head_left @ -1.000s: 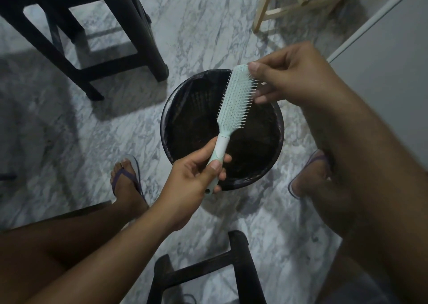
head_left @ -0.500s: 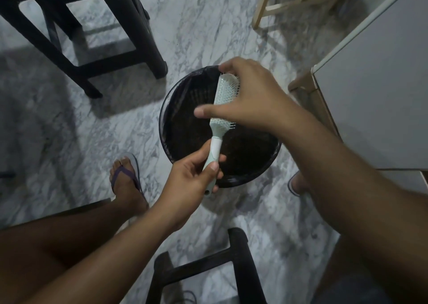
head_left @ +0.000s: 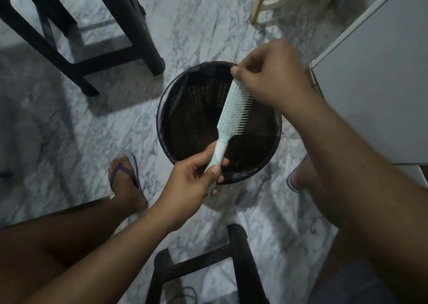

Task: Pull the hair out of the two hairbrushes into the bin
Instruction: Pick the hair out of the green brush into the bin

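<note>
A pale green paddle hairbrush [head_left: 234,108] is held over a round black bin [head_left: 166,100] lined with a dark bag. My left hand [head_left: 194,176] grips the brush's handle, near the bin's front rim. The bristles face right. My right hand [head_left: 266,79] rests on the top end of the brush head, thumb and forefinger pinched together at the tip; whether hair is between them is too fine to tell. Only one hairbrush is in view.
The bin stands on a marble floor between my two feet in flip-flops [head_left: 125,176]. A dark stool [head_left: 92,49] is at the back left, another dark stool [head_left: 238,257] in front, a pale wooden frame [head_left: 278,0] at the back, a white cabinet [head_left: 379,72] on the right.
My right hand has slid from the middle of the brush head up to its top end and pinched there. The brush has tilted so its bristles face right. My left hand stayed put.
</note>
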